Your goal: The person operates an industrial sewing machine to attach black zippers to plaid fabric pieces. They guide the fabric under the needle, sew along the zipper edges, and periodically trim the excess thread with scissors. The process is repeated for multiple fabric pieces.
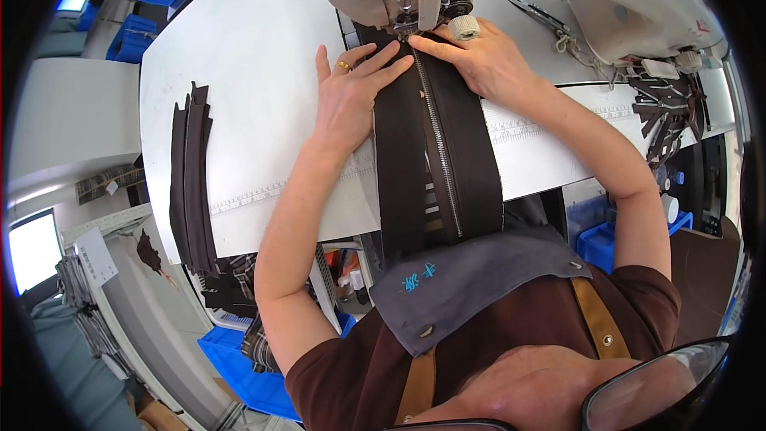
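Note:
Two dark brown fabric strips, a left strip [399,160] and a right strip [472,140], run from the sewing machine's needle area down over the table's front edge. A metal-toothed zipper [438,132] lies along the right strip, with a gap between it and the left one. My left hand [349,94], a ring on one finger, rests with spread fingers, its tips on the left strip just before the presser foot [405,29]. My right hand [488,62] lies on the right strip, index finger stretched toward the foot; its other fingers are partly hidden behind the machine's white knob [463,28].
A pile of dark strips [191,179] lies on the white table [247,56] at left. Tweezers [538,12] lie beside the machine base [630,20]. More dark strips [666,112] hang at the right edge. Blue bins, one blue bin [247,367] among them, stand below.

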A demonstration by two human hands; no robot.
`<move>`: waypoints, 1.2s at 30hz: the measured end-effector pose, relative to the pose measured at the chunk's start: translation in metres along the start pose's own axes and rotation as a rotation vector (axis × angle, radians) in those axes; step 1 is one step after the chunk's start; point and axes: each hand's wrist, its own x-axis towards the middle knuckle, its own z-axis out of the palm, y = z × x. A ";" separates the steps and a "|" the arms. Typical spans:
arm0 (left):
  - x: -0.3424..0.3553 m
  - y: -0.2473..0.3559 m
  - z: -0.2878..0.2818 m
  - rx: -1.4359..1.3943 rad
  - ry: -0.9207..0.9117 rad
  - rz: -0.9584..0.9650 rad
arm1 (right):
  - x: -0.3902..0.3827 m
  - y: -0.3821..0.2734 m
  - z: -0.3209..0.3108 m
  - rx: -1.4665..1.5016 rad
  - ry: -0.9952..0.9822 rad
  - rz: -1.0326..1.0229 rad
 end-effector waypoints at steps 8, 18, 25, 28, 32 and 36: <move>0.000 -0.008 0.003 -0.109 -0.023 -0.086 | -0.008 0.001 -0.015 0.686 -0.004 0.300; -0.107 0.069 -0.011 -0.114 -0.213 0.052 | -0.065 -0.065 -0.055 0.558 -0.083 0.044; -0.103 0.075 -0.015 -0.093 -0.140 0.061 | -0.072 -0.069 -0.050 0.318 -0.154 -0.084; -0.106 0.069 -0.012 -0.107 -0.136 0.089 | -0.070 -0.074 -0.047 0.321 -0.141 -0.084; -0.108 0.069 -0.011 -0.104 -0.139 0.099 | -0.069 -0.078 -0.047 0.297 -0.132 -0.093; -0.109 0.069 -0.011 -0.123 -0.137 0.065 | -0.073 -0.083 -0.053 0.284 -0.150 -0.064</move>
